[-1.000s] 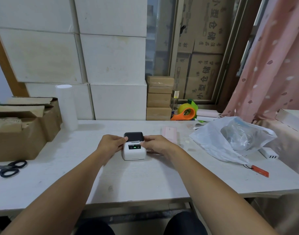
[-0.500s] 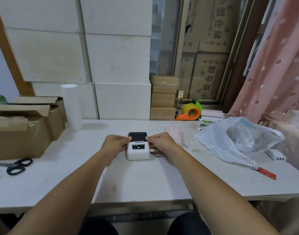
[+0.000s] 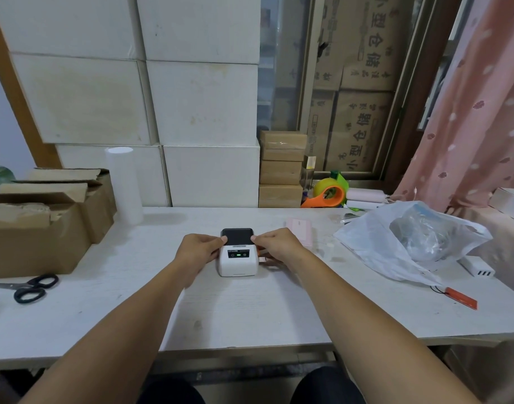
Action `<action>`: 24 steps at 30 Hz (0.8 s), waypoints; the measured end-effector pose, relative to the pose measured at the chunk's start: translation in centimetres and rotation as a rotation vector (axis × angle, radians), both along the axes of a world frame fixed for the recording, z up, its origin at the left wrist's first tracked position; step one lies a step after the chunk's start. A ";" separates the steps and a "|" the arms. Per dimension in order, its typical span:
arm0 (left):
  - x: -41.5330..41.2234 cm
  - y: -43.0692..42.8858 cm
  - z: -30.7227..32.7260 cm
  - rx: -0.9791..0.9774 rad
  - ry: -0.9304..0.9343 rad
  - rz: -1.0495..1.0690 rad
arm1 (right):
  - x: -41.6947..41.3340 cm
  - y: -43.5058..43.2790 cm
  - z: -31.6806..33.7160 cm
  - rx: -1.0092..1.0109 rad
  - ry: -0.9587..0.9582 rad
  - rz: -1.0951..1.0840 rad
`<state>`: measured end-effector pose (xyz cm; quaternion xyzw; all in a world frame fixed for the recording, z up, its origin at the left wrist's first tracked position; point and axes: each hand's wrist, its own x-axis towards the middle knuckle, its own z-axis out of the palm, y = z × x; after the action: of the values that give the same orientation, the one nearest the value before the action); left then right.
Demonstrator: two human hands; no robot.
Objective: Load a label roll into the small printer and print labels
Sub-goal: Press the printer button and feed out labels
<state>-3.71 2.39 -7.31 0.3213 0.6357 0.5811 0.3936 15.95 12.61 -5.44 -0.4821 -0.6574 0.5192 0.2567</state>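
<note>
A small white printer (image 3: 238, 262) with a black lid and a lit green light sits in the middle of the white table (image 3: 250, 313). My left hand (image 3: 199, 250) grips its left side, thumb on the lid's left corner. My right hand (image 3: 279, 247) grips its right side, thumb on the lid's right corner. The lid looks closed. A pink label sheet (image 3: 300, 230) lies just behind my right hand. No label roll is visible inside the printer.
Open cardboard boxes (image 3: 40, 225) and black scissors (image 3: 31, 288) lie at the left. A white cylinder roll (image 3: 123, 185) stands at the back left. A plastic bag (image 3: 407, 243), a white power strip (image 3: 478, 266), an orange tag (image 3: 461, 298) and a tape dispenser (image 3: 328, 193) occupy the right.
Both hands stay on the printer's sides with thumbs on the lid. The view has shifted slightly; the printer has not visibly moved on the table.
</note>
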 end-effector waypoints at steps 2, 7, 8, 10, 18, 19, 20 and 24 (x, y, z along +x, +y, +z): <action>0.0 0.0 -0.1 -0.002 0.004 0.006 | 0.0 0.0 0.0 -0.004 0.008 -0.005; 0.0 0.1 -0.2 -0.007 0.019 0.007 | -0.3 0.2 -0.5 -0.019 0.035 -0.015; 0.0 0.1 -0.2 -0.010 0.022 0.007 | -0.3 0.2 -0.6 -0.028 0.044 -0.017; -0.1 0.1 -0.4 -0.011 0.024 0.007 | -0.4 0.3 -0.8 -0.040 0.055 -0.023; -0.4 0.2 -0.7 -0.016 0.055 -0.002 | -0.6 1.2 -1.7 -0.034 0.043 -0.041; -0.4 0.2 -0.7 -0.013 0.053 -0.004 | -0.7 1.2 -1.7 -0.031 0.040 -0.045; -0.4 0.2 -0.7 -0.012 0.051 -0.005 | -0.6 1.3 -1.7 -0.027 0.036 -0.046; -0.3 0.2 -0.5 -0.008 0.043 0.000 | -0.6 1.2 -1.7 -0.034 0.044 -0.043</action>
<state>-3.98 2.59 -7.86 0.3323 0.6462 0.5715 0.3812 15.30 13.81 -7.12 -0.4888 -0.6320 0.5353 0.2741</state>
